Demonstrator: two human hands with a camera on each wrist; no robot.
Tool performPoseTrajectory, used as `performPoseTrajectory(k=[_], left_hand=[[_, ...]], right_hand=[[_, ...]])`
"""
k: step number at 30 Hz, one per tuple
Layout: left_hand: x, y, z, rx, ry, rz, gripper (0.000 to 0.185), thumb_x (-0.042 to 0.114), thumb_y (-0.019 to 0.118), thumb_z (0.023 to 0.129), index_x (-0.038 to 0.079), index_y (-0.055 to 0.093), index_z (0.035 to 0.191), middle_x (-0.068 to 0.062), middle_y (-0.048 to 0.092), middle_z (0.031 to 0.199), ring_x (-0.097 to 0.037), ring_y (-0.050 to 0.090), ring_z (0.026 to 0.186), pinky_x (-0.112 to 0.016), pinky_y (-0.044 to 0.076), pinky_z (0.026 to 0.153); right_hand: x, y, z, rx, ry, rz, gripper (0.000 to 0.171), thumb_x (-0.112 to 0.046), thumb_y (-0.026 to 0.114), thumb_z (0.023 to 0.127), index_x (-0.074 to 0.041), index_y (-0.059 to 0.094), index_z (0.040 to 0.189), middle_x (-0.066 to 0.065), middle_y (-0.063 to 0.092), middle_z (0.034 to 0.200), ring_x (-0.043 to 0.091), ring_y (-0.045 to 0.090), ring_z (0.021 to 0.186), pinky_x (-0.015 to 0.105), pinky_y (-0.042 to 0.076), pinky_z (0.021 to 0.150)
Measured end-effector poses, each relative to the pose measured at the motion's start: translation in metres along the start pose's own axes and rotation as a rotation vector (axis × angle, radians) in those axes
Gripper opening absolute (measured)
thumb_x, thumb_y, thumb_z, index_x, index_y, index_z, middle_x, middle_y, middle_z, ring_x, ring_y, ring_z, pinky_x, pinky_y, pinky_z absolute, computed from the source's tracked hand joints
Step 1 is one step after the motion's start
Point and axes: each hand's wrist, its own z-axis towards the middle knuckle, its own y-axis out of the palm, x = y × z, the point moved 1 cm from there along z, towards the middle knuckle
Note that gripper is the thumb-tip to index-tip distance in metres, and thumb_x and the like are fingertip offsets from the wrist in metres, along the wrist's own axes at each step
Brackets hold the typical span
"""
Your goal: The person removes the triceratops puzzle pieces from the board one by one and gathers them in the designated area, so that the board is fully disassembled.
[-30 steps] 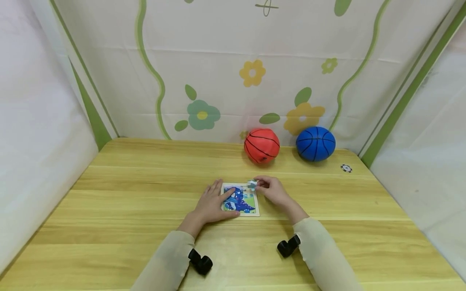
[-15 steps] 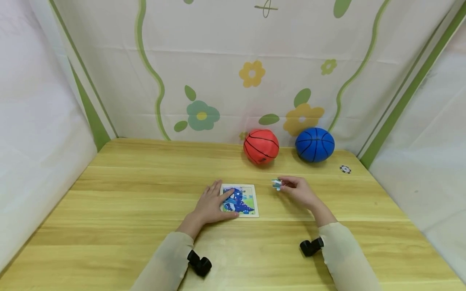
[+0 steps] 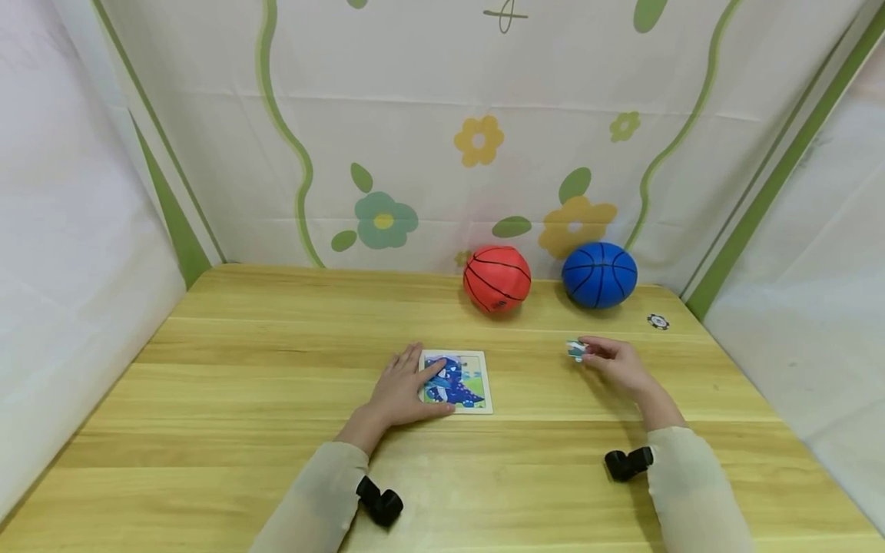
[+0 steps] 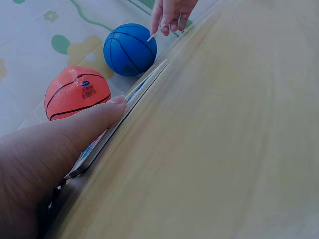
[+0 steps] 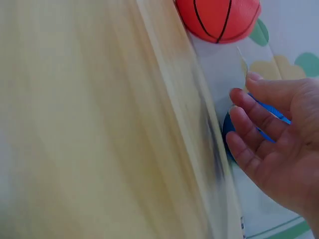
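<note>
**Puzzle piece held out to the right of the board**

The person's right hand (image 3: 618,362) pinched a small puzzle piece (image 3: 575,350) between thumb and fingertips, just above the tabletop (image 3: 242,369) and well to the right of the puzzle board (image 3: 458,382), short of the far right corner. The left hand (image 3: 403,388) lay flat with fingers straight, pressing the board's left part near the tabletop's middle. The board showed a blue dinosaur picture; its gaps could not be made out. An orange ball (image 3: 497,277) and a blue ball (image 3: 598,273) sat along the far edge, a small black-and-white disc (image 3: 657,320) beside the blue one.

Judged from this, the step in hand was handling one loose piece away from the board. The next move would call for a steady pinch and a careful choice of where the piece goes, with the board kept pinned.
</note>
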Motion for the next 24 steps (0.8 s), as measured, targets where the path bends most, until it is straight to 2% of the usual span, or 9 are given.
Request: performPoseTrajectory(k=[3, 11, 16, 24], left_hand=[[0.0, 0.0, 0.0, 0.007, -0.001, 0.0, 0.081, 0.069, 0.047, 0.068, 0.023, 0.033, 0.134, -0.017, 0.01, 0.141, -0.028, 0.003, 0.128, -0.043, 0.004, 0.1], [-0.001, 0.002, 0.0, 0.012, 0.002, 0.009, 0.082, 0.071, 0.045, 0.068, 0.024, 0.033, 0.134, -0.017, 0.01, 0.141, -0.027, 0.003, 0.128, -0.043, 0.004, 0.1], [-0.001, 0.003, 0.0, 0.01, 0.002, 0.008, 0.082, 0.071, 0.045, 0.068, 0.025, 0.032, 0.134, -0.017, 0.01, 0.141, -0.027, 0.003, 0.128, -0.043, 0.004, 0.1], [-0.002, 0.002, 0.001, 0.008, 0.002, 0.023, 0.082, 0.071, 0.045, 0.068, 0.024, 0.033, 0.135, -0.016, 0.01, 0.141, -0.027, 0.003, 0.128, -0.043, 0.004, 0.1]], right_hand=[[0.01, -0.006, 0.0, 0.01, -0.011, -0.037, 0.039, -0.012, 0.058, 0.083, 0.006, 0.05, 0.117, 0.019, 0.054, 0.097, 0.014, 0.048, 0.079, 0.02, 0.042, 0.063], [0.023, -0.008, 0.0, 0.015, 0.046, -0.086, 0.036, -0.009, 0.058, 0.082, 0.007, 0.052, 0.114, 0.016, 0.056, 0.09, 0.013, 0.046, 0.071, 0.02, 0.039, 0.057], [0.027, -0.006, 0.003, 0.013, 0.056, -0.119, 0.034, -0.008, 0.059, 0.082, 0.006, 0.054, 0.112, 0.012, 0.054, 0.083, 0.017, 0.043, 0.069, 0.022, 0.036, 0.055], [0.024, -0.005, 0.005, -0.012, 0.068, -0.149, 0.032, -0.004, 0.057, 0.082, 0.006, 0.054, 0.112, 0.011, 0.051, 0.081, 0.02, 0.041, 0.069, 0.024, 0.035, 0.056]])
